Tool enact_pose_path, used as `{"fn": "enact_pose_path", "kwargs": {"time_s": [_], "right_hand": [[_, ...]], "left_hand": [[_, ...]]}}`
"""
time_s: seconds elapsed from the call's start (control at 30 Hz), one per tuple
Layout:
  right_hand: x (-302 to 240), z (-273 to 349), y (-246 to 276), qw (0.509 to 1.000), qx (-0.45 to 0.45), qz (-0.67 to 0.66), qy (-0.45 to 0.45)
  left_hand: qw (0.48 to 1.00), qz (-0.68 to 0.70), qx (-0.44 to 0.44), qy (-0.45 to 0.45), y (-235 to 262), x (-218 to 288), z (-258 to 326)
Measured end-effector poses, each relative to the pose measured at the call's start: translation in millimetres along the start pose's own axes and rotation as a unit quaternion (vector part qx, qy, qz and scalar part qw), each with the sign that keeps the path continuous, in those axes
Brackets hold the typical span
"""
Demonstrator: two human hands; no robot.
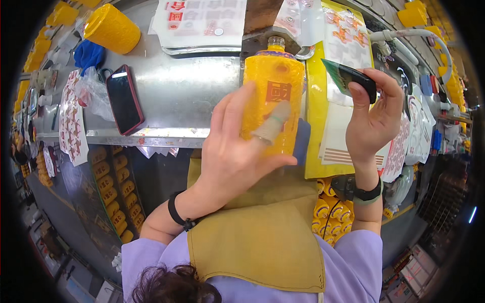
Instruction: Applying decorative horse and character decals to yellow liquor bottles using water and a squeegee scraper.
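A yellow, roughly square-shouldered bottle (257,113) with a clear neck and a red square mark lies in front of me, its neck pointing away. My left hand (227,151) is over its left side and lower part, fingers spread, slightly blurred; one finger wears a pale finger cot (272,126). Whether the fingertips press on the bottle I cannot tell. To the right, my right hand (376,116) pinches a scraper (348,81) with a black grip and a green, thin blade, held off the bottle. A blue pad (302,141) shows at the bottle's lower right.
Sticker sheets (202,22) lie at the back, more on a yellow board (316,101) at right. A phone (124,100), a yellow cup-like piece (112,29) and a blue cloth (88,54) are on the metal table's left. Yellow bottles (331,214) stand below, right of my apron.
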State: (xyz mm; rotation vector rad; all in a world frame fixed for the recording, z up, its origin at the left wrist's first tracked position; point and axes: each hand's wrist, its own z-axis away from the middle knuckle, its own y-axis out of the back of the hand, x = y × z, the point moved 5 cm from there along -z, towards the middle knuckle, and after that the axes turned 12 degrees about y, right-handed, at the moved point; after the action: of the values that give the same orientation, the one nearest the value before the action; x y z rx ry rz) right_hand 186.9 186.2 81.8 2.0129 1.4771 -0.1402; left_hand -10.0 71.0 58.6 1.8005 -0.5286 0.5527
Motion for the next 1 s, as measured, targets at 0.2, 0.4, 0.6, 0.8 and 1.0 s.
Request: {"fn": "enact_pose_path", "kwargs": {"time_s": [0.2, 0.4, 0.6, 0.8, 1.0], "right_hand": [[-8, -7, -4, 0.999, -0.006, -0.024, 0.039], [-31, -25, -34, 0.980, -0.102, 0.022, 0.168], [-96, 4, -45, 0.923, -0.245, -0.083, 0.285], [-35, -47, -61, 0.943, -0.172, 0.092, 0.269], [-91, 21, -38, 0.912, -0.256, -0.064, 0.314]], "left_hand": [[0.999, 0.035, 0.022, 0.010, -4, -7, 6], [0.991, 0.121, 0.031, 0.056, 3, -27, 9], [0.939, 0.283, -0.041, 0.190, -9, -51, 26], [0.923, 0.339, 0.006, 0.182, -13, -46, 31], [0.919, 0.353, -0.016, 0.173, -19, -50, 39]]}}
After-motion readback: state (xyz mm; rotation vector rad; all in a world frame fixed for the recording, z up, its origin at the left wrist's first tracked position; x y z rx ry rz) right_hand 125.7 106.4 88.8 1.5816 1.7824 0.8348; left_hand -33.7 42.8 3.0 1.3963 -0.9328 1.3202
